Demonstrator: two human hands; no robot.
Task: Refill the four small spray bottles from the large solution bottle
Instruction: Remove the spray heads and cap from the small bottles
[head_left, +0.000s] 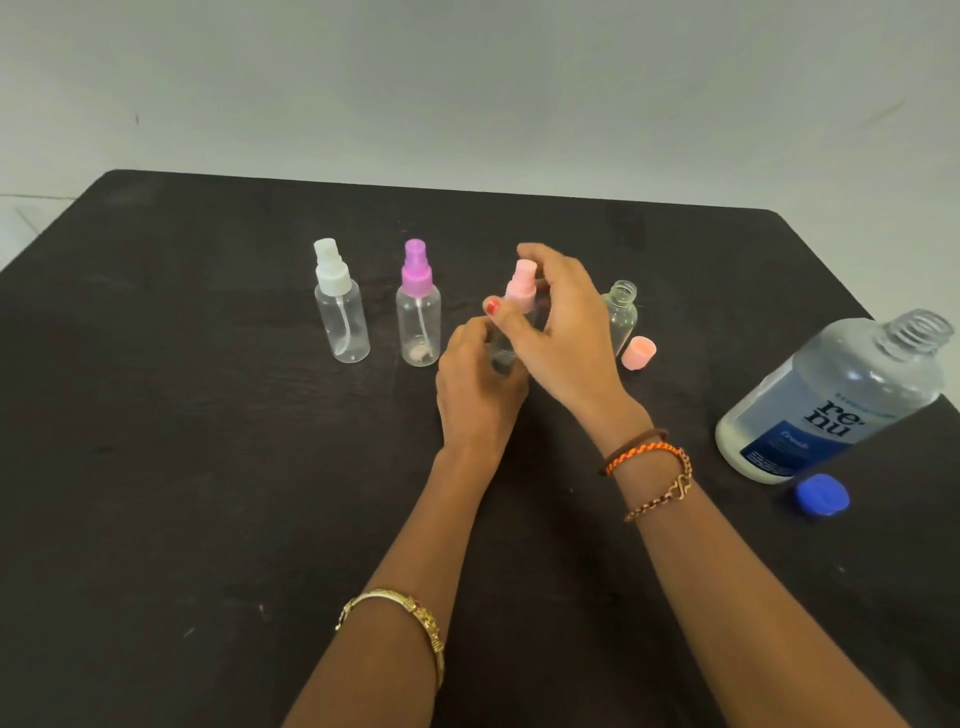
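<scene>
Left hand (480, 384) fingers wrap upright clear small bottle (501, 353); right hand (558, 332) fingers pinch its pale pink spray top (521, 287) directly above, axis vertical.

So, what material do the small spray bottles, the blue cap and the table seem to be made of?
Small clear spray bottle with white pump: probably thin glossy plastic; its dip tube shows through the wall. The purple-topped one looks the same. Round blue cap: opaque plastic, seemingly ribbed. Dark table: matte, nearly black surface; wood or laminate, I cannot tell.
</scene>
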